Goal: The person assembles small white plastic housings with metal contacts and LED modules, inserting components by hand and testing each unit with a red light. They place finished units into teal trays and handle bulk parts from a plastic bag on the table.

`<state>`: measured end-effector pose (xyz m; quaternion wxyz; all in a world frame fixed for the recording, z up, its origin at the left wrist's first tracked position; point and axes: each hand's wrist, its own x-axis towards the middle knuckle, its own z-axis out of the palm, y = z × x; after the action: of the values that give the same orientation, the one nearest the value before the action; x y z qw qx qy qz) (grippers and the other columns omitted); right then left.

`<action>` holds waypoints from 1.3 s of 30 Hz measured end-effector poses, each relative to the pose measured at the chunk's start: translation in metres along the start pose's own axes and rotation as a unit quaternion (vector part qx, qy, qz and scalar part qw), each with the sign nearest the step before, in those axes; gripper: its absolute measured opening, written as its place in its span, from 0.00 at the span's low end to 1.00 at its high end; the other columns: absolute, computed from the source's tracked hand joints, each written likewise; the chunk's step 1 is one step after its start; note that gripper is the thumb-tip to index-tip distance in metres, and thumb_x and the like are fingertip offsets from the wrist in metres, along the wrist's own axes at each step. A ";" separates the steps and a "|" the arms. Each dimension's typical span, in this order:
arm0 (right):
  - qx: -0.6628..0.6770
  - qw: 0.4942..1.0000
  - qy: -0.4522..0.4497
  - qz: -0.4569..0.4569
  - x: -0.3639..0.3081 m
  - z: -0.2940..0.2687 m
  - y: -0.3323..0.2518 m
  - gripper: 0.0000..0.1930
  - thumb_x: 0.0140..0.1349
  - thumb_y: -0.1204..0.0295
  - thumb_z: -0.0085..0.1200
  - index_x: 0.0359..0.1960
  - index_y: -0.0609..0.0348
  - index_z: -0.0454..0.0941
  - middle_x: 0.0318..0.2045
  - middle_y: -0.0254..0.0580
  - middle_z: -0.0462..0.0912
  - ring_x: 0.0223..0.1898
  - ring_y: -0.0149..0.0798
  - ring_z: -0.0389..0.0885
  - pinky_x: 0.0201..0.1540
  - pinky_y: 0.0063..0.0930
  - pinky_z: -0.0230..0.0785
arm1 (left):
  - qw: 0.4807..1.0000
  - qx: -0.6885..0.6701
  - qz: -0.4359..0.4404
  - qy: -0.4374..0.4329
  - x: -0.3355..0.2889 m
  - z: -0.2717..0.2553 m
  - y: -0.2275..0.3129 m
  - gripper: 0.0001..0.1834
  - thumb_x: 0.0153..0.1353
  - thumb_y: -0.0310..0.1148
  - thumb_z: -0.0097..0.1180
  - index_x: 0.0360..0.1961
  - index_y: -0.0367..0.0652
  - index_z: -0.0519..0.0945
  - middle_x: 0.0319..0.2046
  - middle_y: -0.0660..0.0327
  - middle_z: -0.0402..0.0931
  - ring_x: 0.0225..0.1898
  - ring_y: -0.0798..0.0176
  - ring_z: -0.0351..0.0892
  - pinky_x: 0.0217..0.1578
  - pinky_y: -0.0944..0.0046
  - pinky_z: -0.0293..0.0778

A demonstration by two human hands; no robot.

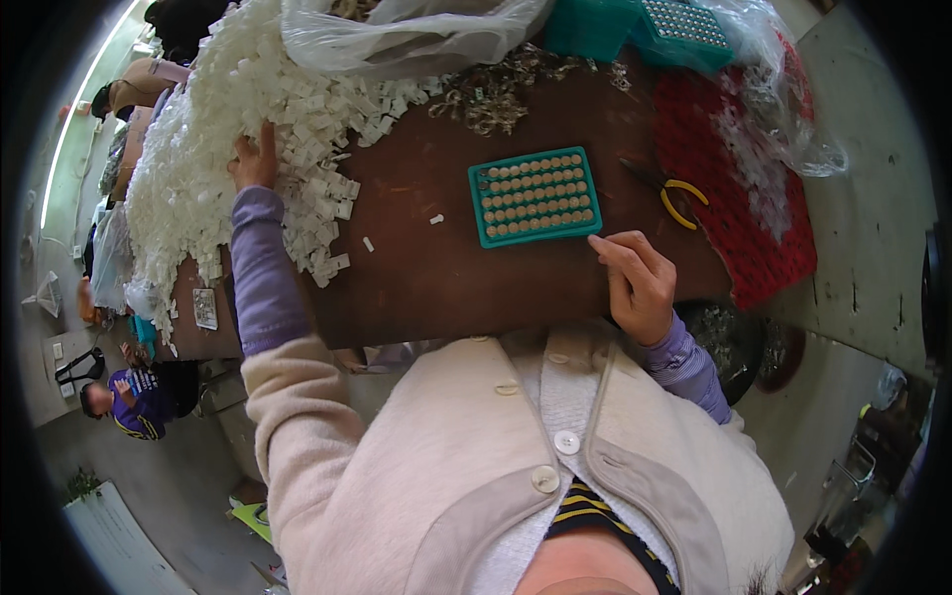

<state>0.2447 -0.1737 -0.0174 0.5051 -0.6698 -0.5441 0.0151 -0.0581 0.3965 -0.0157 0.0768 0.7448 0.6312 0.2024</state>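
My left hand (pixel 255 161) is at the big heap of small white plastic pieces (pixel 297 114) on the left. Its fingers are apart and touch the heap, and no piece shows plainly between them. My right hand (pixel 643 286) is beside the lower right corner of a teal tray (pixel 531 238). Its fingers are curled in, with the forefinger pointing at the corner; anything in them is hidden. Round tan pieces (pixel 535 195) fill the tray in rows, and one spot at its upper left looks dark.
Yellow-handled pliers (pixel 682 203) lie right of the tray, near a red cloth (pixel 764 198). Behind are clear plastic bags (pixel 416 40), loose metal parts (pixel 486 99) and another teal tray (pixel 684 35). Two loose white pieces (pixel 436 219) lie mid-table. A person (pixel 139 402) is far left.
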 end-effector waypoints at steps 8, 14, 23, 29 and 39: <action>-0.005 1.000 -0.004 -0.016 0.001 0.000 0.000 0.16 0.57 0.89 0.57 0.46 0.65 0.86 0.35 0.48 0.84 0.33 0.49 0.86 0.36 0.36 0.79 | 0.987 -0.017 0.119 -0.107 -0.087 -0.016 0.050 0.53 0.64 0.74 0.51 0.74 0.40 0.65 0.64 0.26 0.67 0.67 0.29 0.71 0.68 0.44 0.65; 0.023 0.999 -0.013 -0.023 0.001 -0.009 -0.004 0.15 0.58 0.90 0.57 0.45 0.66 0.85 0.36 0.50 0.83 0.34 0.50 0.86 0.36 0.35 0.79 | 0.974 0.117 0.138 -0.134 -0.117 -0.049 0.085 0.53 0.61 0.75 0.56 0.74 0.43 0.67 0.64 0.28 0.69 0.62 0.29 0.76 0.61 0.44 0.73; -0.065 0.993 -0.013 -0.095 0.064 -0.058 -0.031 0.14 0.63 0.88 0.57 0.49 0.63 0.84 0.43 0.50 0.85 0.44 0.51 0.85 0.45 0.37 0.79 | 0.923 0.020 0.360 0.137 -0.125 -0.167 0.196 0.26 0.74 0.54 0.55 0.60 0.46 0.82 0.56 0.52 0.84 0.57 0.46 0.84 0.57 0.52 0.79; -0.136 0.944 -0.032 -0.299 0.212 -0.056 -0.038 0.16 0.64 0.83 0.54 0.54 0.63 0.80 0.53 0.53 0.84 0.57 0.58 0.82 0.59 0.45 0.77 | 0.778 -0.095 0.602 0.153 -0.087 -0.143 0.319 0.13 0.70 0.32 0.59 0.54 0.47 0.83 0.53 0.58 0.84 0.58 0.49 0.81 0.58 0.54 0.76; -0.146 0.971 -0.139 -0.131 0.434 0.021 0.055 0.19 0.63 0.77 0.51 0.56 0.60 0.80 0.53 0.52 0.83 0.57 0.56 0.82 0.61 0.46 0.73 | 0.818 0.037 0.545 -0.179 0.044 -0.071 0.444 0.27 0.61 0.22 0.50 0.62 0.47 0.79 0.59 0.46 0.80 0.64 0.45 0.77 0.66 0.51 0.69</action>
<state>0.4489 0.1687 0.1640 0.3187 -0.6502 -0.6886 -0.0381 0.3228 0.3445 0.2218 0.0382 0.9925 0.1041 0.0511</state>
